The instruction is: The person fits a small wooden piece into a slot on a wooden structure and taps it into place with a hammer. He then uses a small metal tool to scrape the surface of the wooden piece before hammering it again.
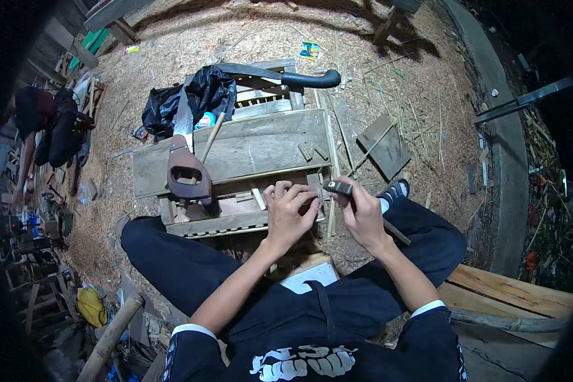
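Observation:
My right hand (365,219) is closed around a hammer (339,188); its dark head shows above my thumb and its handle sticks out below my hand. My left hand (290,213) is at the right end of a slatted wooden frame (219,226), fingertips pinched together at its corner. Whatever they pinch is too small to make out. The hammer head is just right of those fingertips. A wide wooden plank (235,153) lies across the far side of the frame. On the plank rests a handsaw (188,172) with a brown handle, beside a thin stick (213,137).
Beyond the plank lie a black plastic bag (200,99) and a long blade with a black handle (309,79). A square board (384,146) is on the shaving-covered ground at right. Another person (51,127) is at far left. Boards (503,293) lie at lower right.

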A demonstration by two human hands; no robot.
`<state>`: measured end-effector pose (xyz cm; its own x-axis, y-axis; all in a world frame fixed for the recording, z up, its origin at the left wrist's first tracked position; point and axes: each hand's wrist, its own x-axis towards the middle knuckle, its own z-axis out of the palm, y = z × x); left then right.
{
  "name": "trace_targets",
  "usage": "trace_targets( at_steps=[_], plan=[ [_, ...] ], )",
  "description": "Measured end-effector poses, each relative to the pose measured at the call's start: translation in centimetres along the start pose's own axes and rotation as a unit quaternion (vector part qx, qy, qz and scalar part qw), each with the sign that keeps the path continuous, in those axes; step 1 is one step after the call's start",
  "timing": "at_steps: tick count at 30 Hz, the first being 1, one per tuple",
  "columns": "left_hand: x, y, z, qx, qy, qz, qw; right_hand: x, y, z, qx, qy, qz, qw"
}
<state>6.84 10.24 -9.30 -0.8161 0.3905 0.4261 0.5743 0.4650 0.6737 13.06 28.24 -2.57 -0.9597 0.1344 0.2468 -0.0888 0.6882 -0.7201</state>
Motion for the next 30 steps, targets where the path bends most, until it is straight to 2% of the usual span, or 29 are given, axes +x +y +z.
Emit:
trace_targets(
  at_steps=[10,12,19,22,30],
  plan=[
    [0.2,0.0,-1.2,-0.016,-0.059,-0.011,0.998,-0.2,0.3,-0.1,0.019,0.02,0.008,1.0],
    [0.1,-0.1,-1.2,-0.011,-0.063,-0.003,0.998,-0.3,0.1,-0.4,0.02,0.011,0.029,0.999],
    [0.2,-0.1,-0.9,0.012,-0.062,-0.004,0.998,-0.5,0.4,-0.2,0.011,0.0,0.009,1.0],
    [0.3,-0.4,-0.8,-0.011,-0.058,-0.003,0.998,-0.7,0.5,0.0,0.014,-0.04,0.03,0.999],
    [0.7,-0.5,-0.9,-0.003,-0.113,-0.042,0.993,-0.5,0.4,0.6,-0.023,-0.05,-0.025,0.998]
  ],
)
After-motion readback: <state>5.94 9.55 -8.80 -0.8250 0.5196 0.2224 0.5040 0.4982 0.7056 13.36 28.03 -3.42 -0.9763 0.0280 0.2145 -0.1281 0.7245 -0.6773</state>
